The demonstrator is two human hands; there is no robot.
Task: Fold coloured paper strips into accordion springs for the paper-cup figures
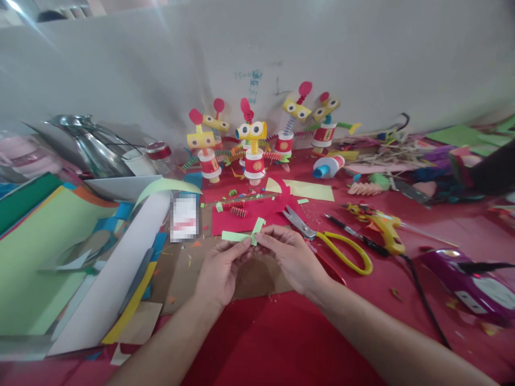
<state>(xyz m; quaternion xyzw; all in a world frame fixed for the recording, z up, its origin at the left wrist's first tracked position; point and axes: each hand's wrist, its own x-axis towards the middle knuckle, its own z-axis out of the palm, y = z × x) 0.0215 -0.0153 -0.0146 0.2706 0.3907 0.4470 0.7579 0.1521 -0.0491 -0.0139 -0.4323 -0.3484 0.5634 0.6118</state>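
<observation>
Between my two hands are light green paper strips point(235, 236) that meet in a corner, one pointing left and one slanting up to the right. My left hand point(225, 265) pinches them near the crossing with thumb and fingers. From the other side my right hand point(292, 254) is closed on the same strips at the join. Just beyond lies a red paper sheet point(223, 222) with small coiled paper springs point(238, 210) on it. Yellow-handled scissors point(346, 252) rest open to the right of my right hand.
Several paper figures point(254, 163) with goggle eyes stand by the wall. On the right lie a yellow glue gun point(380, 228), a black pen point(356, 235) and a purple power strip point(469, 281). Coloured paper sheets point(44, 257) and a metal jug point(94, 147) are on the left.
</observation>
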